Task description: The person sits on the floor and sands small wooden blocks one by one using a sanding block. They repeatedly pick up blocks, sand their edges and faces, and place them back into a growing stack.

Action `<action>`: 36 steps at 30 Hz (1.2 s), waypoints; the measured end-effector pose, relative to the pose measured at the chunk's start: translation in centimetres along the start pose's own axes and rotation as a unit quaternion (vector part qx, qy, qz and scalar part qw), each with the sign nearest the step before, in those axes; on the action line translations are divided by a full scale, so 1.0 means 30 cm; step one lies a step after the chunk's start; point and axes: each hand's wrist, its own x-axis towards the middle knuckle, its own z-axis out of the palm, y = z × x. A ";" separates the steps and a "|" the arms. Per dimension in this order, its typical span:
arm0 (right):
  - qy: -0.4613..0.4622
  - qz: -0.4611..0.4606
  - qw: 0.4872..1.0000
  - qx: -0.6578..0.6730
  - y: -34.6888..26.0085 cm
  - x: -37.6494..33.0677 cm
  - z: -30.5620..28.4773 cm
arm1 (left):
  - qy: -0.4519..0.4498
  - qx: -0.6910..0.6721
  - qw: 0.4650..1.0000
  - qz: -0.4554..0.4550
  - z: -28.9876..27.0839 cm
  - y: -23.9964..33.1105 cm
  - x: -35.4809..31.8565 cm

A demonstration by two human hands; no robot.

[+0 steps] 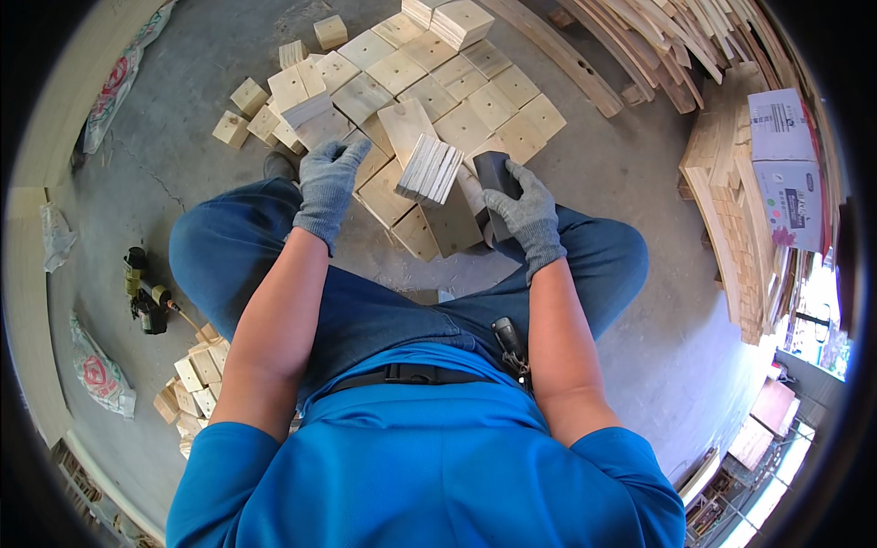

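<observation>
One dark bar [493,173] is grasped in the gloved right hand [526,210], just right of a layered block [429,171] among pale blocks [464,125]. The left hand [327,181] is curled; whether anything is held cannot be told. By a careless swing of the bar, the layered block could be toppled.

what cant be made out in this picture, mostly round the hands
Head view: whether the left hand pinches anything; its curled fingers would hide it.
Head view: the gripped side of the dark object, covered by the right hand.
Head view: part of the small wood pile, behind the left forearm.
</observation>
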 end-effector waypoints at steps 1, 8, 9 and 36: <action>0.002 -0.001 1.000 -0.003 -0.003 0.001 0.000 | 0.004 0.018 1.000 0.014 -0.014 -0.011 -0.008; -0.010 -0.015 1.000 0.024 -0.020 0.024 0.011 | -0.175 0.291 0.941 -0.014 -0.169 -0.083 -0.026; -0.009 -0.020 0.999 0.024 -0.020 0.029 0.014 | -0.206 0.323 0.924 0.002 -0.181 -0.091 -0.029; 0.013 -0.023 1.000 -0.013 0.010 -0.010 -0.006 | -0.309 0.276 0.895 0.163 0.054 0.070 -0.008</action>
